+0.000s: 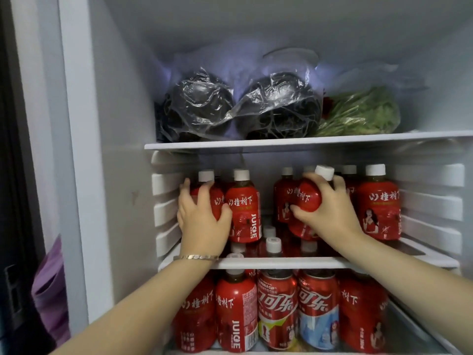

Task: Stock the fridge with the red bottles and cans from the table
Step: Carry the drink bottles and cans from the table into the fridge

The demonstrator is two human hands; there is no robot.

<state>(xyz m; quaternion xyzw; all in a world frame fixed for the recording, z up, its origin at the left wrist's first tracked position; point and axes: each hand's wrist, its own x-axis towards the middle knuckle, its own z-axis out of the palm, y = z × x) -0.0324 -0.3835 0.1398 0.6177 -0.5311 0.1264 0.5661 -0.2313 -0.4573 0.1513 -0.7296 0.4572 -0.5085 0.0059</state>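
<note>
On the fridge (122,111) middle shelf (281,263), the left hand (202,221) grips an upright bottle (217,201); the right hand (332,208) clamps a tilted bottle (304,197), cap toward one o'clock, not yet upright.

middle shelf (281,263) with red bottles (378,203), top shelf (307,141) with bagged vegetables (358,114)

You have a narrow gap on the middle shelf (281,263) between the left bottles (243,208) and right bottles (378,203); the upper shelf (307,142) limits headroom.
</note>
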